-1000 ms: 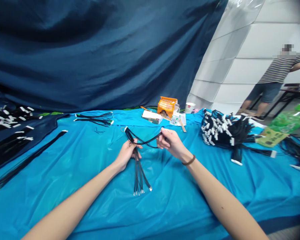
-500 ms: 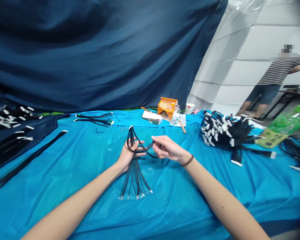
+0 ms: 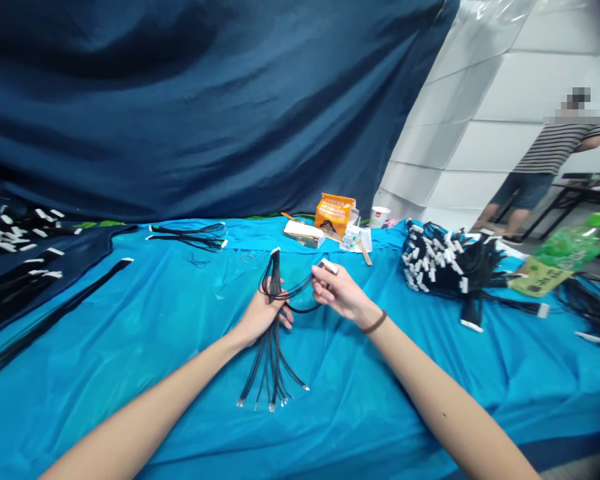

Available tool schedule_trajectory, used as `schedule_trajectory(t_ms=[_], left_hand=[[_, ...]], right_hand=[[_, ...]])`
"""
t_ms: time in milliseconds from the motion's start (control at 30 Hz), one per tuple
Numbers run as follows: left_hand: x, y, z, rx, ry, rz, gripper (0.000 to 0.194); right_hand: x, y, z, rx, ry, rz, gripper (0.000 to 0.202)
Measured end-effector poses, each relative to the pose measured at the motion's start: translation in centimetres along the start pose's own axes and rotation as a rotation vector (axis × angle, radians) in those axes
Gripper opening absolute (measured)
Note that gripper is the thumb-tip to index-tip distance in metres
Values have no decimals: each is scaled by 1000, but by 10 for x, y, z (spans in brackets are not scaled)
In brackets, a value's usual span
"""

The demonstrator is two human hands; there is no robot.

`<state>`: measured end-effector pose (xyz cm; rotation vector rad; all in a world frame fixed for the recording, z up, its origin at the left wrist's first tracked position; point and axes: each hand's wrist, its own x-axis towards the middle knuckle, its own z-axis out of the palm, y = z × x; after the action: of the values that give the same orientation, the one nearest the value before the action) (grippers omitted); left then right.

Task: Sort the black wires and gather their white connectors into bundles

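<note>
The head-worn view looks forward and down — from close above the blue cloth [image 3: 340, 413] — toward the dark curtain [image 3: 180, 120].

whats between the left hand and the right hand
In the head view, black wires sag across the gap between the left hand and the right hand, with blue cloth showing behind them.
</note>
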<state>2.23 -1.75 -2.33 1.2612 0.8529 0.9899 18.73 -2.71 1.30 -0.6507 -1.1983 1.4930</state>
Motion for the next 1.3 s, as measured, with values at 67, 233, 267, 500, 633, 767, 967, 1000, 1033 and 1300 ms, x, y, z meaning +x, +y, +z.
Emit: schedule_trajectory(t_ms=[67, 233, 267, 500, 633, 767, 967, 1000, 1033, 1300], left_hand=[[0, -4, 0, 36, -53, 16, 45], [-6, -4, 2, 218, -190, 81, 38], [-8, -2, 4, 251, -201, 100, 36], [-19, 3, 15, 328, -309, 129, 29], [-19, -4, 13, 356, -395, 75, 24], [-18, -6, 12, 363, -424, 47, 22], [-22, 2, 17, 138, -419, -140, 37], [-24, 5, 17, 78, -453, -199, 36], [-26, 8, 17, 18, -497, -260, 35], [-40, 33, 16, -350, -896, -497, 34]], right_hand=[[3, 0, -1, -47, 101, -108, 26], [9, 2, -1, -157, 278, -217, 29], [10, 3, -1, -156, 308, -221, 32], [13, 11, -1, -67, 360, -161, 49], [14, 17, -1, -3, 332, -102, 46], [16, 23, -2, 53, 288, -44, 33], [17, 12, -5, 76, 342, -37, 16], [17, 8, -7, 92, 366, -35, 16], [17, 4, -9, 117, 396, -30, 17], [22, -8, -34, 278, 516, 40, 26]])
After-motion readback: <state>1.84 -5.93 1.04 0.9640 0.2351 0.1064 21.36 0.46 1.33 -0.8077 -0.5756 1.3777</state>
